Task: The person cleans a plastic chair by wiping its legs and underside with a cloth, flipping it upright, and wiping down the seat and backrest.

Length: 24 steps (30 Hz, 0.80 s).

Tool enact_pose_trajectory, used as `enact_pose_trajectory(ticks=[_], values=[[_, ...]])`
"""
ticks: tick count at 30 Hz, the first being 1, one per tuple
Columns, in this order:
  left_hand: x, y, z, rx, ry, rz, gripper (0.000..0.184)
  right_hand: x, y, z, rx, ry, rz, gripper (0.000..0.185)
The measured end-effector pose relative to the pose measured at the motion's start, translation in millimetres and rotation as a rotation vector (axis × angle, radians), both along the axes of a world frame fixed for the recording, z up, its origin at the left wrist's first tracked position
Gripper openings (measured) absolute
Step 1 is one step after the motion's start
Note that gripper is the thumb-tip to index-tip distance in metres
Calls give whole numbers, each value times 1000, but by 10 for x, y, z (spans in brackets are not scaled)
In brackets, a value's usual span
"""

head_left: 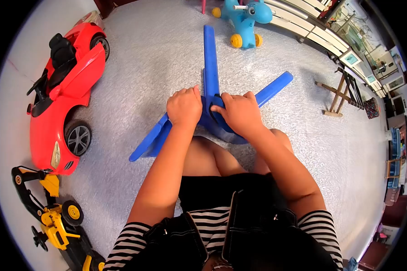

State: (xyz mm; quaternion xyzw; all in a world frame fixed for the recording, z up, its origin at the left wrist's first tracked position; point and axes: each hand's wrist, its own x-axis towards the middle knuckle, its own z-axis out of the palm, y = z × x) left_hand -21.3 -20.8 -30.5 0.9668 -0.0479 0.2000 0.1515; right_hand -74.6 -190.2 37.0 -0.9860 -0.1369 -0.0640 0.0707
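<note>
In front of my knees is a blue plastic object (210, 58) with long leg-like arms spreading outward; it looks like a small chair or stool tipped over, but I cannot tell which. One arm points away from me, one to the right and one toward the lower left. My left hand (184, 106) is closed at its left side, near the joint, with the grip partly hidden by the knuckles. On the other side, my right hand (240, 113) wraps round the blue part beside a black curved piece (218, 115). My knees lie just below the object.
A red ride-on car (68, 99) stands at the left, above a yellow and black toy excavator (54, 226). A blue ride-on animal (244, 25) with yellow wheels is at the far side. White drawers (294, 22) and a folding stool (341, 92) are on the right.
</note>
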Motion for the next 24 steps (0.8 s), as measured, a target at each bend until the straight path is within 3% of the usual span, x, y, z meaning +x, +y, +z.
enact_pose_trajectory(ticks=[5,7,9,11,13,17,21,22,24], values=[[34,-8,1,43,31,45,46,37,-97,6,88,91,32,37],[2,-29,18,38,19,69,47,-21,-319,-56,145,-31,276,36],[-35,-21,4,48,19,84,48,-62,-486,-81,197,65,301,39],[-14,-4,-1,61,7,55,48,-40,-687,-109,135,-184,193,36],[-25,-14,42,69,-7,52,49,50,-944,-193,280,-344,-24,33],[-14,-9,77,107,61,73,50,-128,-1002,-267,817,-521,-126,39],[118,109,91,-57,252,21,50,-298,-900,-279,1333,-223,-250,42],[109,38,140,-55,248,16,50,-335,-858,-279,1216,-248,-166,42],[46,-200,259,-377,187,140,61,-409,-716,-251,993,-314,11,46]])
